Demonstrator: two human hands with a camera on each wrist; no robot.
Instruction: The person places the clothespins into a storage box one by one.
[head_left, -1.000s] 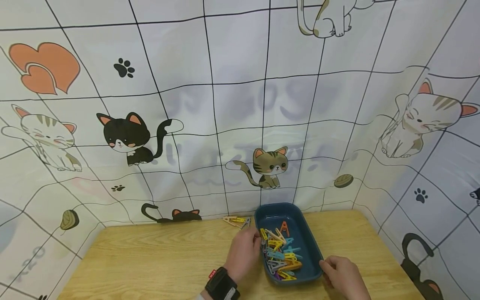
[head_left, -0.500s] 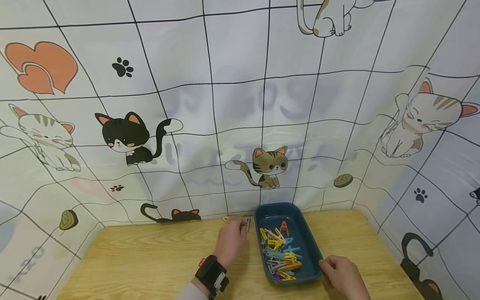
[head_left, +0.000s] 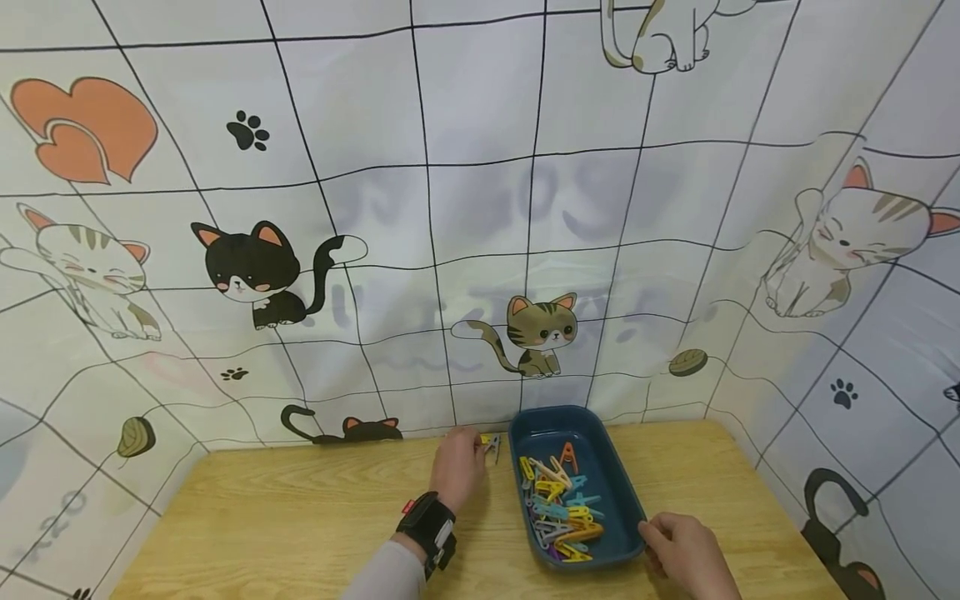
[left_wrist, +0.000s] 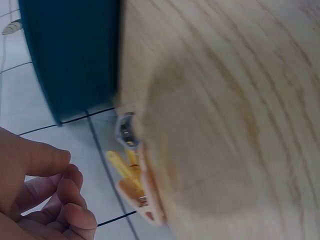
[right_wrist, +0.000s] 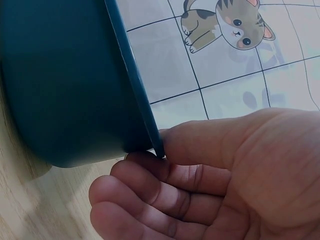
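A dark blue plastic bin (head_left: 611, 492) stands on the table and holds a heap of coloured clothespins (head_left: 555, 510). My right hand (head_left: 686, 550) pinches its near right rim between thumb and fingers, as the right wrist view also shows. Left of the bin, by the wall, my left hand (head_left: 457, 468) is beside a few loose clothespins (head_left: 491, 444) and partly hides them. In the left wrist view these are a grey clothespin (left_wrist: 125, 132), a yellow clothespin (left_wrist: 125, 170) and a peach clothespin (left_wrist: 150, 205). The left fingers are loosely bent, apart from the clothespins, with nothing seen between them.
The wooden table (head_left: 300, 517) ends at a white wall sheet (head_left: 480, 217) with a grid and cartoon cats. A black band (head_left: 431, 525) with a device is strapped on my left wrist.
My left hand has moved left and back from the bin's left side to the loose clothespins by the wall. The right hand and the bin have stayed in place.
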